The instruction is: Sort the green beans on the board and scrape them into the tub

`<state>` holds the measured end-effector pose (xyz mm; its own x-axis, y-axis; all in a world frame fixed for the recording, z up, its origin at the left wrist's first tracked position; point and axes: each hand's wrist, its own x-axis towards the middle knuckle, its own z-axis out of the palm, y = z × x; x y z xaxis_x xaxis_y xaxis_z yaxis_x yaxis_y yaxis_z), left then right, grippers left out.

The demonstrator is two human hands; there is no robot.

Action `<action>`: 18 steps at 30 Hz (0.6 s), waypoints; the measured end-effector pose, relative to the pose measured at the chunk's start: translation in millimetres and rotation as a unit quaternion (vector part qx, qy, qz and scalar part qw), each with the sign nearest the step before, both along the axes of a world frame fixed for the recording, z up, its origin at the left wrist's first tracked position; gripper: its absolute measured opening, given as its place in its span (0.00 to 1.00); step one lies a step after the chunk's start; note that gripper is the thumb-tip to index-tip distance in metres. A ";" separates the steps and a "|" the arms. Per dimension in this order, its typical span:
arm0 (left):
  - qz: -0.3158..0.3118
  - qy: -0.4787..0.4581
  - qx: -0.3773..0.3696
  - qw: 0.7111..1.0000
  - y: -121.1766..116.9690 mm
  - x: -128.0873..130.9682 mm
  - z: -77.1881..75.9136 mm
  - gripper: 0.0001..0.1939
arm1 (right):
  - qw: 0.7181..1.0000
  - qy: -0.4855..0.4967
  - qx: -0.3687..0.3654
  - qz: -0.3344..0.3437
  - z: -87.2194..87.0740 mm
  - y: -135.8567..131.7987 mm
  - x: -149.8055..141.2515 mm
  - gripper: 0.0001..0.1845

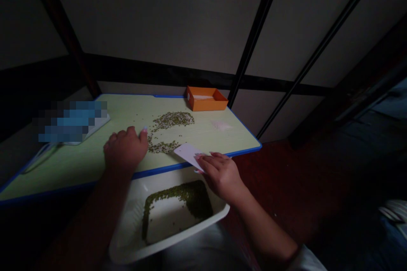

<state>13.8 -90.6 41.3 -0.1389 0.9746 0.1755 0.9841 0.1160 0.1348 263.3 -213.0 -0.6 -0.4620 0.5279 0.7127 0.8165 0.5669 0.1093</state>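
My right hand (221,175) grips a white card (189,154) between thumb and fingers, its free end low over the table's near edge. Just left of that end lies a small pile of mixed green beans and pale grains (163,147). A larger mixed pile (174,119) spreads behind it. My left hand (125,148) rests on the table left of the piles, fingers curled under and thumb sticking out; nothing shows in it. Below the table edge, a white plastic tray (130,216) holds green beans (199,199), heaped mostly at its right side.
An orange open box (208,103) with something pale inside stands at the table's back right. A small patch of white grains (221,125) lies in front of it. At the left is a blurred-out device (73,123) with a cable. The pale green table (124,106) has a blue rim.
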 end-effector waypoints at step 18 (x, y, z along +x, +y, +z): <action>-0.010 0.026 0.011 1.000 1.5 -1.6 0.5 0.35 | 0.982 0.022 -0.129 -0.135 -0.6 41.4 23.1 0.18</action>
